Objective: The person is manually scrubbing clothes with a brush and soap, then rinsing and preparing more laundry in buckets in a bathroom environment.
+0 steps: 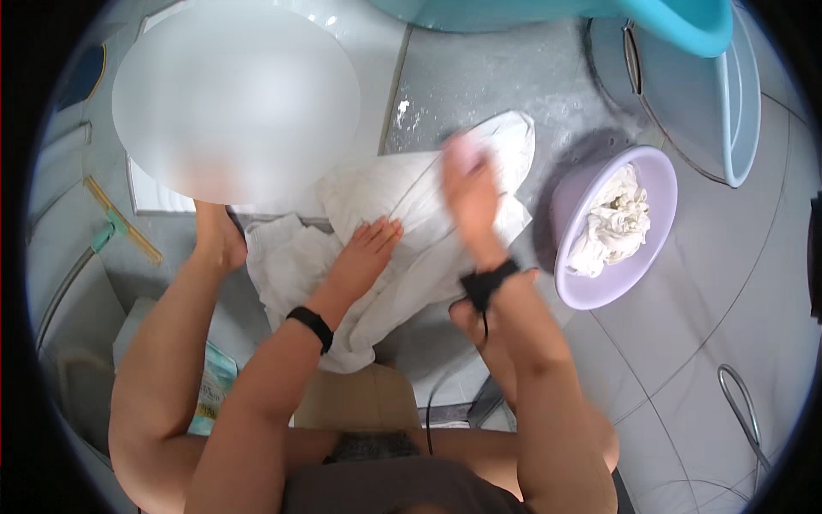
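A wet white garment (pixel 419 193) lies spread in folds over the grey floor in front of me. My left hand (pixel 368 248) rests flat on it, fingers stretched out. Farther right, my right hand (pixel 469 184) is over the garment's upper part, its fingers closed around a small pinkish thing (pixel 465 152). Motion blurs that hand, so the kind of thing is unclear. Beside the garment on the right, a tilted lilac basin (pixel 659 201) holds bunched white cloth (pixel 618 218).
A turquoise tub (pixel 514 13) stands at the far edge, with a pale blue bucket (pixel 741 111) at the far right. A squeegee (pixel 124 224) leans at the left. A grey hose (pixel 743 411) lies at the lower right. A teal packet (pixel 212 385) sits beside my left leg.
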Motion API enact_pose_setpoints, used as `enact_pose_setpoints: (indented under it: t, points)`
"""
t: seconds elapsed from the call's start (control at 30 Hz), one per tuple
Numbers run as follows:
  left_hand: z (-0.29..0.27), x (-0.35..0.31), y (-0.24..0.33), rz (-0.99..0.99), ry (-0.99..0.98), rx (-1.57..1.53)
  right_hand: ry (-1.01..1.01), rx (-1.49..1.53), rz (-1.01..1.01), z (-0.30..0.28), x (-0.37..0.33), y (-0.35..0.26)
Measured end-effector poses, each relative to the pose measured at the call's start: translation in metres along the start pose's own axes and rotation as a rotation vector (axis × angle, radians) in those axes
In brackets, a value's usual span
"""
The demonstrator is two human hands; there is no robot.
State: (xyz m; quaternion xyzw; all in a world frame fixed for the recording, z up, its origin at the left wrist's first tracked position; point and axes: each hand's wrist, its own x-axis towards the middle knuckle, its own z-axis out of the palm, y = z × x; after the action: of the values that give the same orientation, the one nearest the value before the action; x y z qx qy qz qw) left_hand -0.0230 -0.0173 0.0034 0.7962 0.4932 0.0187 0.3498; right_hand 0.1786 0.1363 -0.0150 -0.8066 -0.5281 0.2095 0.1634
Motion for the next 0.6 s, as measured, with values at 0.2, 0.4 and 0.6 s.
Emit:
enact_pose_setpoints:
  t: [0.2, 0.4, 0.6]
  points:
    - [0.004, 0.001, 0.003, 0.068, 0.015, 0.043, -0.052, -0.163, -0.081, -0.048, 0.044, -0.018]
    - [-0.002, -0.005, -0.001, 0.019, -0.029, 0.047, -0.224, -0.064, 0.134, -0.008, -0.03, -0.023]
    - [-0.001, 0.005, 0.012, 0.058, -0.033, 0.057, 0.092, -0.316, -0.277, -0.039, 0.071, 0.009]
